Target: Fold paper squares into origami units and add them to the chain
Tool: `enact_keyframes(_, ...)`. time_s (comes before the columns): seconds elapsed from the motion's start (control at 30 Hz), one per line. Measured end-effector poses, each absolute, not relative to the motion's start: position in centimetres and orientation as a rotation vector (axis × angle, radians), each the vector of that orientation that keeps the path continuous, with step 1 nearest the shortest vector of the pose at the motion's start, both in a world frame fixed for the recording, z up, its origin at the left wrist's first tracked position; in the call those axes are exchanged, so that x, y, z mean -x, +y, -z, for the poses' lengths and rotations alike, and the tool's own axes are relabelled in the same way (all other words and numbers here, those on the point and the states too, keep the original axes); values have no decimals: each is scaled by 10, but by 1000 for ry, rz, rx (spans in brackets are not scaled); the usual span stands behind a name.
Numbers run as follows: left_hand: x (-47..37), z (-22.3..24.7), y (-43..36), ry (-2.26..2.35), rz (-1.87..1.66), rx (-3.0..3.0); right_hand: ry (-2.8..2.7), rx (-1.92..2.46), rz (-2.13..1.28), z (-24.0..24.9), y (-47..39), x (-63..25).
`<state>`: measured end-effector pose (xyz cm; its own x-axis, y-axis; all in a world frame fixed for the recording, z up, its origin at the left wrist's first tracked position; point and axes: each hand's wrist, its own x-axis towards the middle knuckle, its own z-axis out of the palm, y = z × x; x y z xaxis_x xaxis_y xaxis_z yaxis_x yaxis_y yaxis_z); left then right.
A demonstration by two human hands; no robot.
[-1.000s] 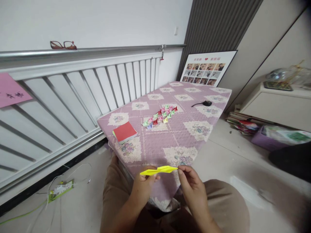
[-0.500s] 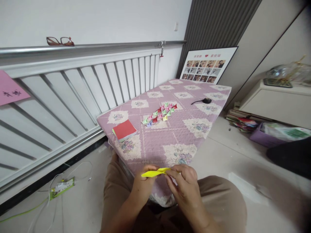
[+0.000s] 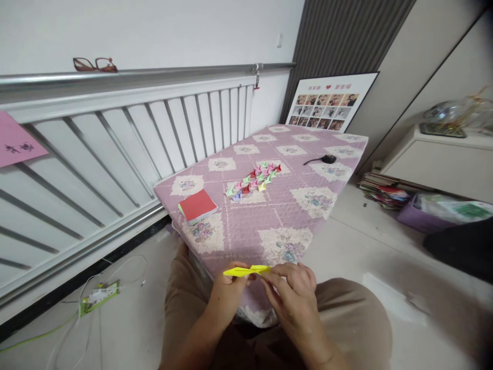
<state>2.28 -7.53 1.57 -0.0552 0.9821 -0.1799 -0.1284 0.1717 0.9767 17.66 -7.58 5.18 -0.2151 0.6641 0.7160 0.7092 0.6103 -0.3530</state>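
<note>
A folded piece of yellow paper (image 3: 239,271) is held between my two hands, just past the near end of the table. My left hand (image 3: 228,292) is closed on its left part, and part of the paper rests over the fingers. At its right end, my right hand (image 3: 289,285) pinches the paper between thumb and fingers. Several small folded paper pieces (image 3: 254,180) in green, pink, red, blue and yellow stand in rows on the table. To their left lies a stack of square coloured paper (image 3: 197,205), red sheet on top.
A purple flowered cloth (image 3: 254,231) covers the table. On it lies a black round object (image 3: 328,159) with a strap. A white radiator (image 3: 134,149) runs along the left side. A power strip (image 3: 100,297) with cables sits on the floor. A photo board (image 3: 331,100) leans behind the table.
The yellow paper has tilted slightly, its left end rising a little. Both hands keep hold of it, with small finger shifts. Things on the table stay as they were.
</note>
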Motion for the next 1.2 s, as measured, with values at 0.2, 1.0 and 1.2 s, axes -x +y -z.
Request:
enact_keyframes(0.2,-16,-16,-74,1187,-1114,-1130,-2078,1035,-77,-52,-71,-181)
enact_keyframes(1.0,11,-28,-71,842,-642,-1206,-2299,831,-1409,-91,-63,-195)
enact_keyframes(1.2,11,-36,-72,843,-601,-1233,-2296,788,-1331,-85,-61,-188)
